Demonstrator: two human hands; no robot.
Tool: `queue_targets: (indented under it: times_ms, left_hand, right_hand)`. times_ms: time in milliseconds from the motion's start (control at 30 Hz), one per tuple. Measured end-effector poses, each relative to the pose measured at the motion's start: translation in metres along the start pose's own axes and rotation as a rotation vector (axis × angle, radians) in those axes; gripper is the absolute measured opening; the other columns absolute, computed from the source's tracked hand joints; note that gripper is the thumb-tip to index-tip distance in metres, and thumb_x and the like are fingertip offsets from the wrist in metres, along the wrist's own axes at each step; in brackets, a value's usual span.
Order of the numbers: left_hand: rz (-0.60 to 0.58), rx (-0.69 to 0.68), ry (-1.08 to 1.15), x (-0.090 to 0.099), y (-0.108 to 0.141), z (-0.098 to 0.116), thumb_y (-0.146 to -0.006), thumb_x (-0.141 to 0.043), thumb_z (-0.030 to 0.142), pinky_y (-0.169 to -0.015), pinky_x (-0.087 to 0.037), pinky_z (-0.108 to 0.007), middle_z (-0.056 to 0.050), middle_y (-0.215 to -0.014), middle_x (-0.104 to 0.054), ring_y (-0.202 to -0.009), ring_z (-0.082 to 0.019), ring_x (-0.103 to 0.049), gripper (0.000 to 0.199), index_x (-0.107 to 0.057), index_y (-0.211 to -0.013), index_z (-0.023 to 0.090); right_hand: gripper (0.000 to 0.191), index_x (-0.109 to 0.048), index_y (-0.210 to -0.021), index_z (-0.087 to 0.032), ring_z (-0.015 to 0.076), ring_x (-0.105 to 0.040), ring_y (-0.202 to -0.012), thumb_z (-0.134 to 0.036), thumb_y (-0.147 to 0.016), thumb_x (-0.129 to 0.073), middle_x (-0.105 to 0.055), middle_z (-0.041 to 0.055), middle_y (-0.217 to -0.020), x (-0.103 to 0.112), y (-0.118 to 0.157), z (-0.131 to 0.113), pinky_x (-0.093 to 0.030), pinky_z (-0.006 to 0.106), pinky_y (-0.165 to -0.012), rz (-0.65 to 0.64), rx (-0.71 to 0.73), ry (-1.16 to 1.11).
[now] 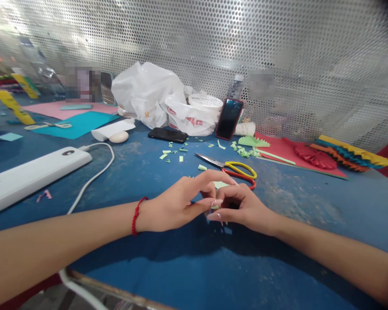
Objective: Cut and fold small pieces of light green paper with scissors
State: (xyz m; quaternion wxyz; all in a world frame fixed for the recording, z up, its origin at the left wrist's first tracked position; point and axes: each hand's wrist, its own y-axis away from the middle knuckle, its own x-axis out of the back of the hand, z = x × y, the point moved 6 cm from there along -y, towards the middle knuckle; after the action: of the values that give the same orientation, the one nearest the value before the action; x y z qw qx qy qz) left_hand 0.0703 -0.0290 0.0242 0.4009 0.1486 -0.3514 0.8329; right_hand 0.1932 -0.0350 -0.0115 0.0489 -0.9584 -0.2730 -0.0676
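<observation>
My left hand, with a red braided bracelet at its wrist, meets my right hand just above the blue table. Fingers of both hands are bent inward and pinch a small pale green piece of paper, mostly covered by the fingertips. More pale green paper shows behind the fingers; whether it is the same piece I cannot tell. Just beyond my hands lie scissors with one yellow and one red handle loop, blades pointing left. Several green paper scraps are scattered around them.
On the left are a white power strip with its cord and blue paper. Toward the back stand a white plastic bag, a black phone and an upright phone. Red paper and folded paper fans lie right.
</observation>
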Motion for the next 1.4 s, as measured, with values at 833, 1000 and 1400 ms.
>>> queue_targets:
  times_ms: [833,1000,1400]
  left_hand:
    - [-0.021,-0.089,0.009,-0.002,0.001,0.007,-0.098,-0.044,0.014,-0.072,-0.046,-0.023,0.000,-0.086,-0.056,-0.074,-0.012,-0.053,0.048,-0.037,-0.143,0.030]
    - [0.020,0.023,0.137,0.002,0.000,0.004,-0.099,-0.046,0.017,-0.069,-0.043,-0.021,0.003,-0.080,-0.050,-0.070,-0.009,-0.048,0.039,-0.043,-0.135,0.031]
    - [-0.012,0.269,0.614,-0.004,-0.003,-0.019,-0.097,-0.052,0.022,-0.064,-0.048,-0.019,0.003,-0.079,-0.053,-0.068,-0.008,-0.053,0.041,-0.041,-0.136,0.028]
  right_hand:
    - [0.021,-0.059,-0.070,-0.017,0.0095,-0.057,-0.050,-0.029,-0.083,-0.070,-0.058,-0.0030,-0.059,-0.004,0.006,-0.012,-0.046,0.021,-0.049,-0.005,0.130,0.004]
    - [0.021,-0.060,-0.069,-0.017,0.0079,-0.051,-0.048,-0.028,-0.079,-0.075,-0.058,-0.0035,-0.056,-0.001,0.006,-0.008,-0.040,0.020,-0.048,0.067,0.081,0.068]
    - [0.019,-0.064,-0.087,-0.017,0.0084,-0.056,-0.057,-0.010,-0.076,-0.077,-0.062,-0.0005,-0.073,0.004,0.026,-0.038,-0.049,0.019,-0.053,0.380,0.616,0.472]
